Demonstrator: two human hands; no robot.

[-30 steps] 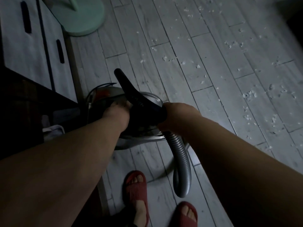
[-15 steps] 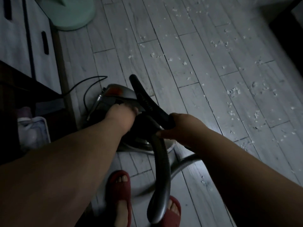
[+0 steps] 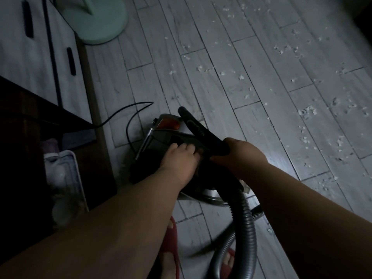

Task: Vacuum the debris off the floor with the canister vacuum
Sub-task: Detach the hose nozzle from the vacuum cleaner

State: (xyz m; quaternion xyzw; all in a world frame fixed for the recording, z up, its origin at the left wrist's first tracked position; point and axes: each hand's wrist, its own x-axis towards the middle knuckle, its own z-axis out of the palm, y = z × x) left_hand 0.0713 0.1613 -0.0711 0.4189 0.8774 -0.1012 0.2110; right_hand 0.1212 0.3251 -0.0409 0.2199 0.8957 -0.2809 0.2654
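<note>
Seen from the head camera, the left hand (image 3: 179, 160) lies on the dark top of the canister vacuum (image 3: 167, 127). Its fingers (image 3: 186, 148) are close together and bent down onto the casing. The gloom hides whether they hook a carry grip or press a switch. Just right of those fingers, the right hand (image 3: 242, 156) wraps round the black hose handle (image 3: 201, 131), thumb underneath, and the handle's tip pokes out beyond the knuckles. The ribbed hose (image 3: 248, 218) drops away below that wrist. Since a second ago both hands have kept their holds. The power cord (image 3: 128, 117), unseen then, now curls beyond the left fingertips. The debris (image 3: 306, 113) lies as scattered as before on the floor (image 3: 261, 97), well beyond and right of the right hand's fingers. By my reading this is still set-up, and no suction pass has begun.
</note>
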